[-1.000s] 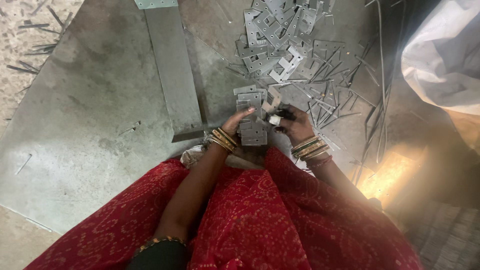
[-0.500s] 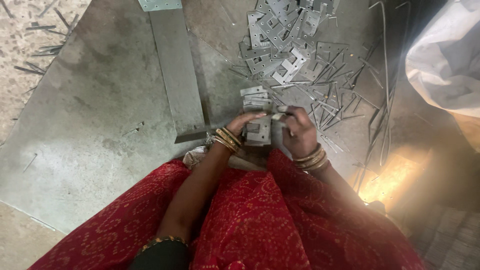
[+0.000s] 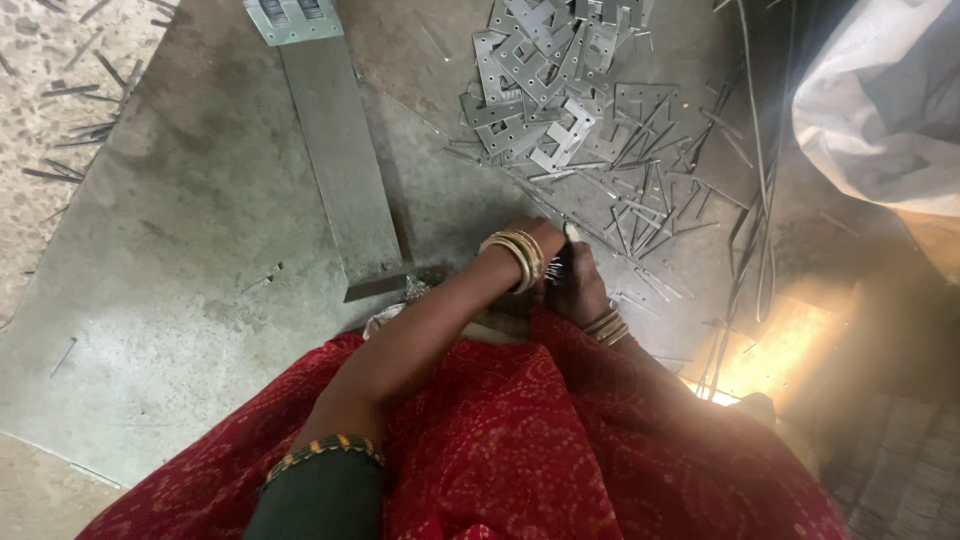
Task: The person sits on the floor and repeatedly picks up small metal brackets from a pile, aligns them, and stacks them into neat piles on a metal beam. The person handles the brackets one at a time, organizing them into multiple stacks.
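Floor (image 3: 170, 330): grey metal sheet fills most of the head view, with speckled stone showing along its left edge and far-left corner.

Red patterned cloth (image 3: 520, 450) covers the near edge of the view; the person's lap lies under it.

White sack (image 3: 880, 100) sits at the far right corner, bulging and partly cut off.

Long grey metal strip (image 3: 340, 160) runs from the far edge towards the middle of the sheet, with a slotted plate at its far end and its near end cut at a slant, just left of the hands.

Pile of punched metal plates (image 3: 545, 90) lies at the far edge, right of the strip, heaped and overlapping. Thin metal offcuts (image 3: 650, 190) are scattered between that pile and the hands, with longer slivers trailing to the right.

Left hand (image 3: 540, 240): forearm reaches forward over the cloth, gold bangles (image 3: 515, 258) on the wrist. Fingers curl downward and are hidden; cannot tell what they press.

Right hand (image 3: 575, 285): just beside and touching the left, bangles on its wrist as well. Fingers closed together around a small stack of metal pieces (image 3: 556, 268), seen edge-on between the two hands and mostly in shadow. Stack is near the middle of the sheet, close to the cloth.
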### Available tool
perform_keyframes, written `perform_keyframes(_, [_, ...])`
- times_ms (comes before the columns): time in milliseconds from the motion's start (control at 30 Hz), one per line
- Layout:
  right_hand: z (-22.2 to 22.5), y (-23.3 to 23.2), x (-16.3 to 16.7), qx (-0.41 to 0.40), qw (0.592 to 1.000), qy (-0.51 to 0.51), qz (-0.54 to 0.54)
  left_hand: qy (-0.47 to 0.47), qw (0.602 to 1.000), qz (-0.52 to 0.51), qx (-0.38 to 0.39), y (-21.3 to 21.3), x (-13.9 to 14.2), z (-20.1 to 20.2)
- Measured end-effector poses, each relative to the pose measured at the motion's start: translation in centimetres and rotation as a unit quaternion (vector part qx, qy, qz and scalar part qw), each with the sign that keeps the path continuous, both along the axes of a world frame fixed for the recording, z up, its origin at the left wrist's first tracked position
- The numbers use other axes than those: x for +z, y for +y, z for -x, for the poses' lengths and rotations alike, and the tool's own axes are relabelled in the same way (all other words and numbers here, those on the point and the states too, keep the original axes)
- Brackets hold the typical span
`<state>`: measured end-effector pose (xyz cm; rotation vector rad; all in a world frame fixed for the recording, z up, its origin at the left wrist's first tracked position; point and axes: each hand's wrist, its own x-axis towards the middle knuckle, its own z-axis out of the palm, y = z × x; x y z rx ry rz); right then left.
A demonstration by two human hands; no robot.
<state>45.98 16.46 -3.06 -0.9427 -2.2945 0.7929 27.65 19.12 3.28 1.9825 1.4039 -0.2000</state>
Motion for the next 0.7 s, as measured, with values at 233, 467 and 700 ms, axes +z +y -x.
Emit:
perform_keyframes(233, [-0.2, 0.1, -0.5, -0.018, 0.998, -0.064, 0.022, -0.374, 0.837, -0.057, 0.396, -3.3, -6.9, 7.1])
perform_keyframes(467, [1.4, 0.2, 1.9, -0.076, 0.981, -0.057, 0.168, -0.517, 0.621, -0.041, 0.588, -6.1, -9.4, 0.4])
perform_keyframes(700, [0.9, 0.6, 1.9, -0.075, 0.994, -0.079, -0.009, -0.599, 0.631, 0.058, 0.489, -4.5, -8.3, 1.2])
